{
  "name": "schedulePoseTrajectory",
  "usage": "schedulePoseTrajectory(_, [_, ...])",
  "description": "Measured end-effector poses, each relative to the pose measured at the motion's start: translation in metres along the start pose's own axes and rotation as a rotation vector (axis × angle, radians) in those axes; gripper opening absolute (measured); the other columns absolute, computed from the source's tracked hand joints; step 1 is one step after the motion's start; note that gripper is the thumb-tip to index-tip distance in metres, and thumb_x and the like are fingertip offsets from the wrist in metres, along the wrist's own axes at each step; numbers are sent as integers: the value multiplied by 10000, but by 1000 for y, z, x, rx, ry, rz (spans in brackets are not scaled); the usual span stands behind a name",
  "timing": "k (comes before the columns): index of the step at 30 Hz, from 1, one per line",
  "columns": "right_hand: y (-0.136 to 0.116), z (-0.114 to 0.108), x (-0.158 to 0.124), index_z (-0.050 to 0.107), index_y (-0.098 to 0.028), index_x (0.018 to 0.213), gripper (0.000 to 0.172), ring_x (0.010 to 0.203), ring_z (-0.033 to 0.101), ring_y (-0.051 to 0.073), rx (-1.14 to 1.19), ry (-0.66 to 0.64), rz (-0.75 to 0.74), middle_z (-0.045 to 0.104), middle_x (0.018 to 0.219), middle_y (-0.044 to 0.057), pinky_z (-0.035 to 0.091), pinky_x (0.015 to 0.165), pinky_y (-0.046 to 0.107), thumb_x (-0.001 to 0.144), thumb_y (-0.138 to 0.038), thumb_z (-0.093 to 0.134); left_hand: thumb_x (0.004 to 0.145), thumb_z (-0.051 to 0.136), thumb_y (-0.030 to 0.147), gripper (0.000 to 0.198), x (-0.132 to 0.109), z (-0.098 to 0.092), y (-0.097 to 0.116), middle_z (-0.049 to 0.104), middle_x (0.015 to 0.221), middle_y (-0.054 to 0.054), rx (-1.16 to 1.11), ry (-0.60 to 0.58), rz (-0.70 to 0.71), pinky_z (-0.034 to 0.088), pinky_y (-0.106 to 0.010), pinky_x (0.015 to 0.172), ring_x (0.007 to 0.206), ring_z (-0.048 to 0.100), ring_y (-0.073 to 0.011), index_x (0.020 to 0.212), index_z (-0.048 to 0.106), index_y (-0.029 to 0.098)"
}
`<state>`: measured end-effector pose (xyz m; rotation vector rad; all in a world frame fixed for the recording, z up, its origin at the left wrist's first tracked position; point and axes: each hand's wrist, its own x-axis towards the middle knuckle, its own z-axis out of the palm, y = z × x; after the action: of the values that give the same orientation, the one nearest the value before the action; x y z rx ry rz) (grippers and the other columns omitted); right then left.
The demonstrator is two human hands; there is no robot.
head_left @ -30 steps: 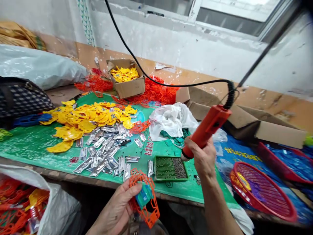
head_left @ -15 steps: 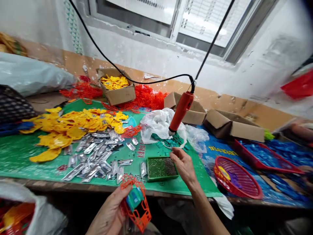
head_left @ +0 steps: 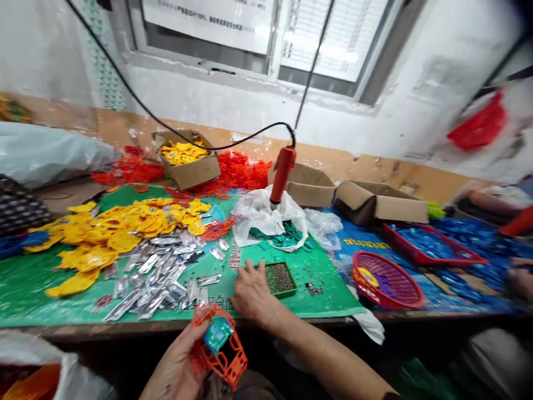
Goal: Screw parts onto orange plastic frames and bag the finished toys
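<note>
Left hand (head_left: 179,361) grips the orange frame (head_left: 220,355); right hand (head_left: 250,291), open, should pinch one foil strip (head_left: 208,279) cleanly.

At the bottom centre of the frame the left hand (head_left: 177,369) grips an orange plastic frame (head_left: 220,355) with a teal piece (head_left: 217,334) set in it, just below the table edge. The right hand (head_left: 252,293) lies flat on the green mat (head_left: 37,278), fingers reaching toward the silver strips (head_left: 162,278) and touching, or nearly touching, the small green tray (head_left: 280,279). Above it, an orange electric screwdriver (head_left: 281,173) hangs free on its black cable over a white plastic bag (head_left: 262,214). Yellow plastic pieces (head_left: 120,228) fill the left middle; a red basket (head_left: 387,280) sits at right.
</note>
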<state>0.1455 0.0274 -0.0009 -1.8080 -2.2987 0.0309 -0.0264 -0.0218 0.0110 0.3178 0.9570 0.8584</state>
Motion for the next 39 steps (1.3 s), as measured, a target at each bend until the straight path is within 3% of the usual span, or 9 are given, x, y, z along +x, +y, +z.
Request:
schedulePoseTrajectory(3, [-4,13,4,719,-116,885,213,1154,476,374,-62,-20,36,634,1129,184,314,976,664,801,-209,548,730,709,115,343,3,-3,3,790,895,-74,76,73,30,611,-354,707,810,747,-265,1068,674,160])
schedulePoseTrajectory(7, [-11,18,6,702,-70,905,237,1129,485,383,-92,7,54,637,1097,217,313,967,668,779,-174,530,726,674,72,351,3,-7,3,787,856,-86,136,59,54,619,-384,641,751,748,-281,1069,664,146])
schedulePoseTrajectory(11, [-15,7,4,669,-104,882,182,1050,518,334,-53,87,36,656,1005,177,374,931,589,788,-181,533,739,658,64,325,-4,-12,2,786,834,-76,112,46,86,618,-373,587,700,744,-270,1054,675,139])
schedulePoseTrajectory(15, [-21,-11,-7,614,-135,899,157,915,557,245,65,219,22,650,1008,151,454,780,381,840,-141,468,800,625,70,222,-17,-13,4,781,844,-83,58,13,146,612,-318,607,676,734,-213,1008,688,115])
schedulePoseTrajectory(19, [-30,-22,-28,548,-180,810,195,616,495,124,264,281,-126,580,724,14,404,597,227,910,-128,388,812,638,71,145,-23,-8,9,769,849,-75,-48,-48,197,588,-261,644,690,718,-167,935,704,109])
schedulePoseTrajectory(25, [-31,-21,-51,513,-204,762,177,696,530,125,504,341,-280,566,845,36,449,648,236,914,-158,435,783,693,88,173,-15,-1,10,764,860,-67,-92,-117,307,563,-249,686,716,696,-153,952,714,116])
schedulePoseTrajectory(28, [-27,-13,-55,506,-214,761,150,643,511,124,609,385,-232,535,749,2,453,610,232,900,-165,476,767,718,114,179,-11,3,5,766,891,-66,-93,-123,313,555,-255,707,732,693,-157,946,720,126])
schedulePoseTrajectory(32, [-22,-7,-59,558,-192,956,99,617,540,124,746,442,-109,563,737,-6,477,596,233,869,-171,514,749,727,118,197,-6,10,0,768,932,-75,-102,-121,303,550,-271,737,765,702,-175,946,716,130])
schedulePoseTrajectory(39, [-21,-10,-57,630,-174,794,163,551,504,113,964,417,90,581,660,-5,424,496,219,882,-294,565,731,745,118,192,3,15,6,764,859,-56,-115,-87,278,551,-271,719,706,690,-161,920,714,124])
